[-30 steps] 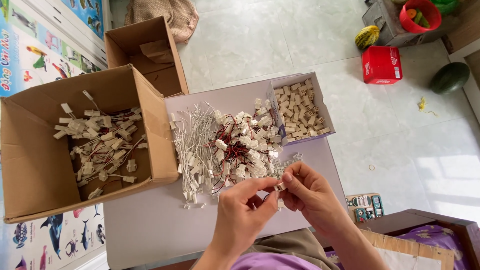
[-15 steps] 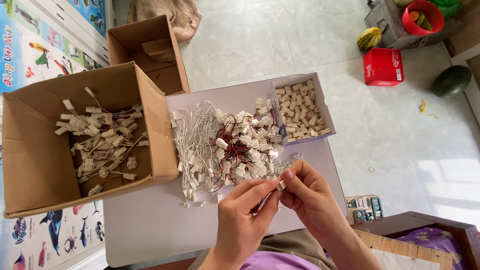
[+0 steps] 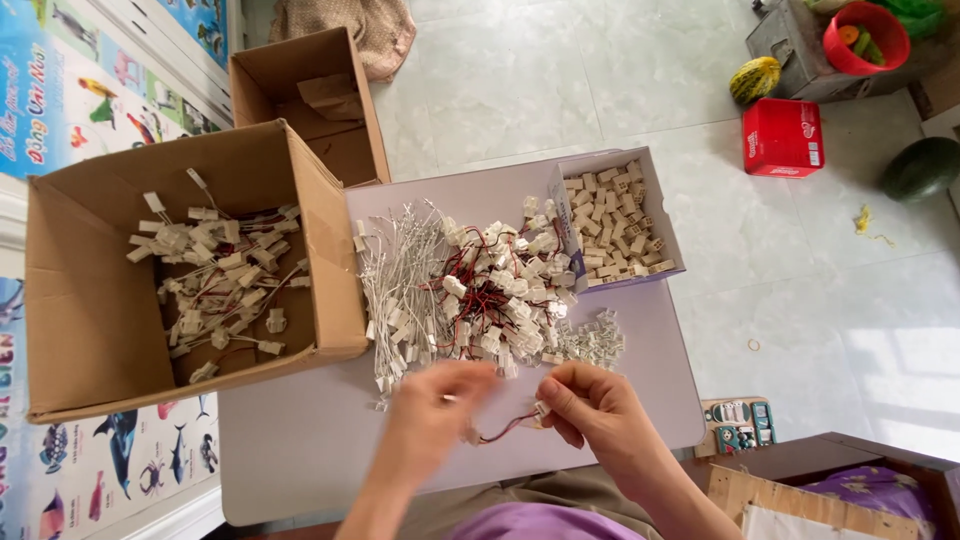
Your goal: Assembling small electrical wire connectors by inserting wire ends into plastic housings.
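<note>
The pale grey rectangular table top (image 3: 300,455) fills the middle of the view and serves as the landmark for everything else. At its left edge sits a large open brown cardboard box (image 3: 90,310) with a scatter of white plastic connectors on red and white wires (image 3: 220,285) lying on its bottom. Beyond the table's far left corner stands a smaller open brown cardboard box (image 3: 300,100). At the table's far right corner rests a small open carton of loose cream plastic housings (image 3: 615,222). On the table's centre, between the two nearer containers, lies a wide heap of white connectors with red and white leads (image 3: 470,290), and a small cluster of tiny white plugs (image 3: 590,340) lies just beside the heap's right end. Off the table's far right side, on the tiled floor, stands a red box (image 3: 782,137).

Over the table's near edge, the left hand (image 3: 430,420), blurred, pinches one end of a short red-wired connector lead (image 3: 505,427). The right hand (image 3: 595,415) has its fingertips closed on the other end, at the small white plug. The lead hangs between both hands, just above the table and near the heap.
</note>
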